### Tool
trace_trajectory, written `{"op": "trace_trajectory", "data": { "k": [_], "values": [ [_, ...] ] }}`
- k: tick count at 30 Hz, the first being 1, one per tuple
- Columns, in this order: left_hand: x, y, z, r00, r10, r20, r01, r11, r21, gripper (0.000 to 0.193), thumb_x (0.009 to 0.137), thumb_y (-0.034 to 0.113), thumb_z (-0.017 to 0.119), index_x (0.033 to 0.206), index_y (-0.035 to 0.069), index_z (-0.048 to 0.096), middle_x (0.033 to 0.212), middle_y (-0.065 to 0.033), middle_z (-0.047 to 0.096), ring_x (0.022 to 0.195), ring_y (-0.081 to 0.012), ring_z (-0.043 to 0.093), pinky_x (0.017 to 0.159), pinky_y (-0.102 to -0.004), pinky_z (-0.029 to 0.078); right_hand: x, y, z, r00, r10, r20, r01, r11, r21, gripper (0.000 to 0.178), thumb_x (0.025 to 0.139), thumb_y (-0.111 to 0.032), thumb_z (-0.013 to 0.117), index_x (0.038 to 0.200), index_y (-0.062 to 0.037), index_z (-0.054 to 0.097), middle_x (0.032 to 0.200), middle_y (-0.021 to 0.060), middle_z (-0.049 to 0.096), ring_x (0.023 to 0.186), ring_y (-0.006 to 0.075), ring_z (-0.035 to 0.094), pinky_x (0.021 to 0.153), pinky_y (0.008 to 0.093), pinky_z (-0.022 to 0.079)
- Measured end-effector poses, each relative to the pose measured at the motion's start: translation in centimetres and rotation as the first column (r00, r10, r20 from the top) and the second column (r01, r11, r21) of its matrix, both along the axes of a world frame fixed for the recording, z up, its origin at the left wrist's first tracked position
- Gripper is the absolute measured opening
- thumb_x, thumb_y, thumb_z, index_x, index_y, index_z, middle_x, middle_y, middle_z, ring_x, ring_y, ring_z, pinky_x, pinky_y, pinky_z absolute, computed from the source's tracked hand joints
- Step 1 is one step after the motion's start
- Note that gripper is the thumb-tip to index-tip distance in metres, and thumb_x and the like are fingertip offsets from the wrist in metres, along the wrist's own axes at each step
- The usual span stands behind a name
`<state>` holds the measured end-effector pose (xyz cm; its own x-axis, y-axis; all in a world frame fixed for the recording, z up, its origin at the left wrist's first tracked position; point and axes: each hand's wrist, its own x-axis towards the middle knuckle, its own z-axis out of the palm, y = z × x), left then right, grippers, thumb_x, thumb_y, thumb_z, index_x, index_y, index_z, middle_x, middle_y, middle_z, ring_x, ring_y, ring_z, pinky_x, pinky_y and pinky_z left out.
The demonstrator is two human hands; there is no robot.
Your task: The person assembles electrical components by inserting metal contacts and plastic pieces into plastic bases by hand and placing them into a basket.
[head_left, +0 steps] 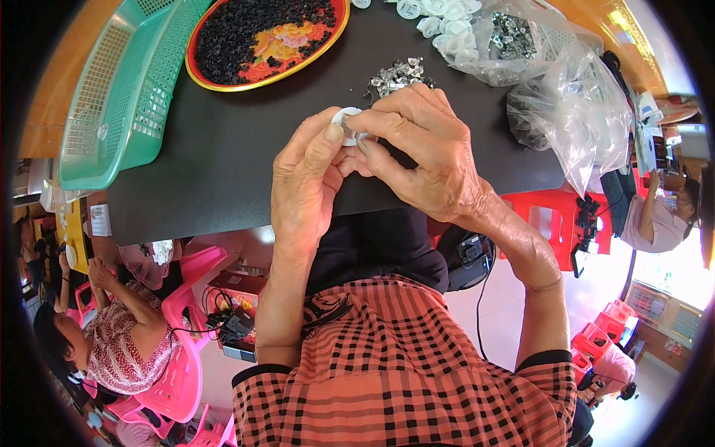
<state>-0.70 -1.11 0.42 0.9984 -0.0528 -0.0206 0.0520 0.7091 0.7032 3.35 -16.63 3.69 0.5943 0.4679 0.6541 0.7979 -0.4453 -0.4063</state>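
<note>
A small white disc (342, 115) was held up between the two hands, just above the near part of the dark surface (216, 164). The left hand (302, 175) had its fingers clamped on it, the thumb lying over its near left edge. The right hand (436, 153) met it from the other side, index finger over its face and thumb at its lower right; whether these fingers gripped the disc itself or a small piece on it could not be told. Just beyond the right hand lay a loose heap of shiny metal pieces (402, 74). Farther to the right, a clear plastic bag (573, 108) sat near white plastic pieces (450, 22). Beyond the hands to the left stood a red, yellow-rimmed tray (281, 43) spread with tiny black pieces (223, 45), and beside it a green perforated basket (141, 138) at the surface's left edge. Farther left, a co-worker (134, 339) sat on a pink chair (179, 376).
</note>
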Motion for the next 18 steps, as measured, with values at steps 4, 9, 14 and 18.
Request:
{"op": "trace_trajectory", "data": {
  "k": [4, 9, 14, 18],
  "values": [
    [0.0, -0.2, 0.4, 0.999, 0.022, -0.035, -0.021, 0.999, 0.028, 0.031, 0.097, 0.015, 0.053, 0.121, -0.005, 0.055, 0.1, -0.0114, 0.064, 0.085, -0.017, 0.063, 0.072, -0.0312, 0.054, -0.2, 0.2, 0.1, 1.0, -0.021, -0.002, 0.021, 1.0, 0.0, 0.024, 0.069, -0.006, 0.071, 0.092, -0.0093, 0.066, 0.08, 0.0, 0.057, 0.075, 0.0188, 0.054, 0.066, 0.0325, 0.039],
    [-0.2, -0.6, -0.1, 0.994, 0.106, -0.011, -0.101, 0.975, 0.197, 0.031, 0.098, 0.015, 0.053, 0.121, -0.006, 0.055, 0.101, -0.0102, 0.063, 0.085, -0.0153, 0.063, 0.072, -0.0293, 0.054, -1.4, 0.6, 0.6, 0.987, -0.142, -0.08, 0.135, 0.987, -0.088, 0.021, 0.071, -0.006, 0.07, 0.091, -0.0095, 0.066, 0.077, 0.0007, 0.056, 0.073, 0.0197, 0.053, 0.065, 0.0338, 0.038],
    [-0.1, -1.0, 0.8, 0.993, 0.102, -0.059, -0.094, 0.987, 0.13, 0.032, 0.098, 0.017, 0.053, 0.12, -0.005, 0.057, 0.099, -0.0073, 0.062, 0.08, -0.0122, 0.06, 0.071, -0.0262, 0.052, -0.7, 0.0, 1.1, 0.987, -0.085, -0.134, 0.072, 0.993, -0.097, 0.019, 0.074, -0.007, 0.068, 0.092, -0.0094, 0.066, 0.077, 0.0015, 0.056, 0.074, 0.0209, 0.054, 0.065, 0.0345, 0.039],
    [-0.2, -0.6, -0.2, 0.999, 0.05, 0.004, -0.05, 0.978, 0.202, 0.031, 0.099, 0.017, 0.052, 0.12, -0.005, 0.057, 0.098, -0.006, 0.061, 0.08, -0.0106, 0.059, 0.072, -0.0241, 0.05, -1.5, 0.2, 2.4, 0.981, -0.094, -0.172, 0.069, 0.987, -0.148, 0.022, 0.076, -0.004, 0.066, 0.098, -0.0079, 0.066, 0.08, 0.0046, 0.058, 0.076, 0.0228, 0.057, 0.068, 0.0351, 0.043]
  ]
}}
